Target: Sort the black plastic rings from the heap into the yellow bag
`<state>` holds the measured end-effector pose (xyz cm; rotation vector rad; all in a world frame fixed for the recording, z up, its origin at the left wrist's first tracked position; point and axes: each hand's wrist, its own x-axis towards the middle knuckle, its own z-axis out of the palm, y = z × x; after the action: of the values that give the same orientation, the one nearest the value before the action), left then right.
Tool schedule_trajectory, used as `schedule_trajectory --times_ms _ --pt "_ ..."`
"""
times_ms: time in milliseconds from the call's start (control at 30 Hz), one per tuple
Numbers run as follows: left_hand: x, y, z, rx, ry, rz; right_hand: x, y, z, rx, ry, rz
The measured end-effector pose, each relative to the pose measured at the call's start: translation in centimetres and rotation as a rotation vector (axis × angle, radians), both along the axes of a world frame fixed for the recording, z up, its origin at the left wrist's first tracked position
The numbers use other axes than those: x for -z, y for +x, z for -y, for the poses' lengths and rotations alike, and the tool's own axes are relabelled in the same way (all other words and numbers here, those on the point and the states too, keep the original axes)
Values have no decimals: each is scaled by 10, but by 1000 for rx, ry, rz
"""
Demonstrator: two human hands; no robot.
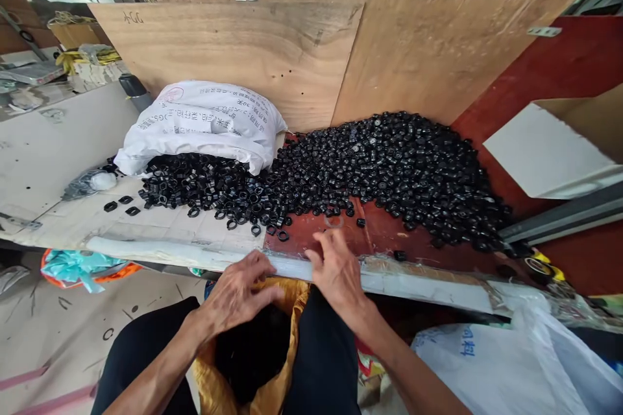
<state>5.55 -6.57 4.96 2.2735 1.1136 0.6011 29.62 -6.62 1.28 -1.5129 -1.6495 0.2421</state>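
Note:
My left hand [241,295] is over the far rim of a yellow sack [219,386] between my legs, its fingers apart and nothing visible in them. Dark contents fill the sack's shadowed inside. At the table's front edge, my right hand [337,267] has its thumb and fingers spread, with no object seen between them. Beyond it a large heap of small black parts [389,155] lies on the red board. Black ring-like parts [209,188] are piled to the left, in front of a white printed sack [209,120].
A wooden panel [233,58] stands behind the heaps. A white padded edge [403,283] runs along the table front. At the right are a metal bar [564,214] and a white plastic bag [491,363]. An orange-rimmed basket [87,266] is below left.

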Motion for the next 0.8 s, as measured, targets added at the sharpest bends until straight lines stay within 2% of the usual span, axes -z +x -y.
schedule_trajectory --times_ms 33,100,200,300,400,467,533,700,800 --pt "1 11 -12 -86 52 27 4 11 -11 31 43 63" --pt "10 33 -34 -199 142 35 13 26 -31 6 72 144" --pt "27 53 -56 -269 183 -71 22 33 -45 -63 57 145" --pt "37 57 -60 -250 182 -75 21 27 -44 -100 22 -38" --pt "39 53 -58 -241 165 79 14 16 -42 -125 -159 -384" --pt "40 49 -58 -240 93 224 9 9 -44 -135 -313 -625" --pt "41 46 -59 -237 -22 372 3 1 -47 -148 -384 -770" --pt "38 44 -61 -283 -352 752 -3 -18 -51 -220 -359 -895" --pt "31 45 -60 -289 -493 910 -2 -24 -49 -260 -297 -853"
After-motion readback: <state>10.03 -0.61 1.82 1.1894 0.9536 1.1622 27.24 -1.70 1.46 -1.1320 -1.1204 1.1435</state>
